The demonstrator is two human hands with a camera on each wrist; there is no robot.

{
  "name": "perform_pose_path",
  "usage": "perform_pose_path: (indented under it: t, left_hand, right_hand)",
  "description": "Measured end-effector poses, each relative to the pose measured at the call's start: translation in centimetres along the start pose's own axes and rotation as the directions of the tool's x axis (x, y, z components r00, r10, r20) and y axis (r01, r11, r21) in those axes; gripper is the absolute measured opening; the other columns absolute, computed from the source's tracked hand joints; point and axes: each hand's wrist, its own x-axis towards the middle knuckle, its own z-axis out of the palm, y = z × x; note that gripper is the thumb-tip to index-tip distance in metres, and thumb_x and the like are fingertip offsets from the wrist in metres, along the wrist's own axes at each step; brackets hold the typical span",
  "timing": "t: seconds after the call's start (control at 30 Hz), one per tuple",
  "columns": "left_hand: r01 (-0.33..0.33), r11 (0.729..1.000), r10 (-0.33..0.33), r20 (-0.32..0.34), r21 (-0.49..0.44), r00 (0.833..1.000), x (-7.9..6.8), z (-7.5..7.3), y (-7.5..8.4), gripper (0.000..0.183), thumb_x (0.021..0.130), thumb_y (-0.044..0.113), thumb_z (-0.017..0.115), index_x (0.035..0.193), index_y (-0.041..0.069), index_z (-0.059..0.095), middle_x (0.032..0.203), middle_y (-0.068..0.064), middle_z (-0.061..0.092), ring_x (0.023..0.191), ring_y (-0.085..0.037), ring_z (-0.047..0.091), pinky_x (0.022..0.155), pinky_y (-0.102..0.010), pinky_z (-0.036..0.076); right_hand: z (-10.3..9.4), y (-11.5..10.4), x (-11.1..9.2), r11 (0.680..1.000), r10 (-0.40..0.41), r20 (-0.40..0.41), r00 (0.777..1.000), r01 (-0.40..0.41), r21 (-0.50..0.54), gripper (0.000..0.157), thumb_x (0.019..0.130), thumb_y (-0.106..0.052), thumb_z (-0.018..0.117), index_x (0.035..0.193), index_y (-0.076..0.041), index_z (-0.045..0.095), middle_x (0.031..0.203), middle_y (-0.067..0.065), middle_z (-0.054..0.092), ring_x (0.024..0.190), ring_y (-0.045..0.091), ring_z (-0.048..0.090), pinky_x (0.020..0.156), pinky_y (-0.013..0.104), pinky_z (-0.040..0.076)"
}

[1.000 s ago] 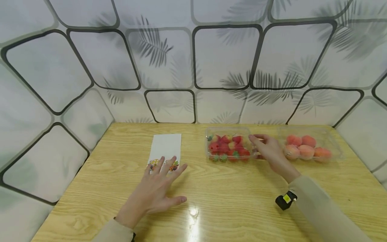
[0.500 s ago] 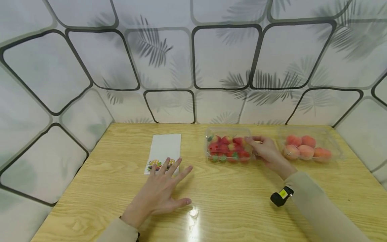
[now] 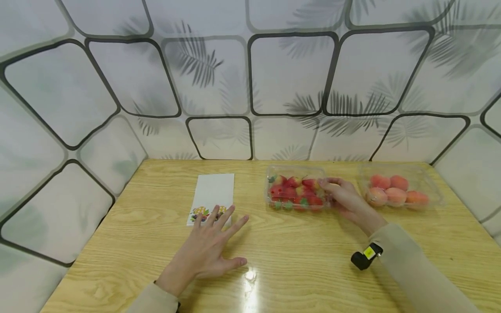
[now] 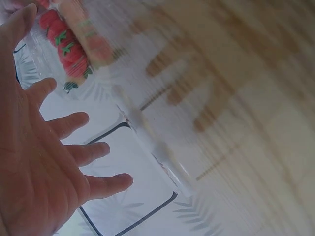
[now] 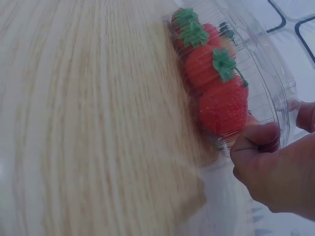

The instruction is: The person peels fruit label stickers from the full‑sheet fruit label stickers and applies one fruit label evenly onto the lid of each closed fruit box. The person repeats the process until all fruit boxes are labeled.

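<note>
The right hand (image 3: 346, 200) grips the three-o'clock end of a clear box (image 3: 295, 168), thumb and fingers bent round its edge; the box, holding strawberries (image 3: 289, 191), sits on the tabletop (image 3: 293, 252) at two o'clock from the left hand (image 3: 205, 252); that hand's fingers are straight, widely spread and hold nothing; white printed paper (image 3: 214, 189) lies at its twelve o'clock; a second clear box (image 3: 426, 178) of peach-coloured fruit (image 3: 395, 195) is at the right hand's three o'clock.

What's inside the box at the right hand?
Red strawberries with green leaves in front, red-and-yellow fruit behind. The right hand hides part of the box; anything beneath the top fruit is covered.
</note>
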Motion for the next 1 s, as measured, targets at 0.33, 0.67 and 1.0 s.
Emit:
perform_pose_path:
  t: [0.33,0.67,1.0]
  left_hand:
    - [0.007,1.000,-0.006,-0.015,0.011,1.000,-0.5,0.1,-0.2,0.088,0.084,0.077,0.060,0.159,0.034,0.038,0.161,-0.014,0.042,0.141,-0.051,0.045,0.103,-0.076,0.040]
    - [0.025,1.000,-0.025,-0.019,0.005,1.000,-0.8,0.3,-0.5,0.088,0.084,0.076,0.061,0.158,0.034,0.038,0.162,-0.014,0.042,0.141,-0.053,0.045,0.100,-0.077,0.041]
    - [0.048,0.999,-0.047,-0.034,0.001,0.998,-1.1,-0.3,-1.0,0.088,0.084,0.075,0.063,0.159,0.034,0.038,0.162,-0.014,0.041,0.142,-0.052,0.044,0.102,-0.078,0.040]
  right_hand:
    - [-0.2,0.2,-0.6,1.000,-0.021,0.021,1.000,0.021,0.024,0.027,0.104,-0.027,0.060,0.117,-0.015,0.040,0.071,-0.011,0.049,0.060,0.004,0.045,0.055,0.020,0.041]
    - [-0.4,0.4,-1.5,1.000,-0.009,0.064,0.998,0.010,-0.002,0.027,0.106,-0.025,0.057,0.121,-0.011,0.039,0.071,-0.009,0.052,0.058,0.004,0.046,0.054,0.021,0.043]
    - [-0.6,0.6,-3.1,0.999,0.001,0.108,0.994,0.004,-0.044,0.037,0.106,-0.031,0.056,0.126,-0.009,0.035,0.076,-0.007,0.053,0.060,0.005,0.048,0.055,0.021,0.046]
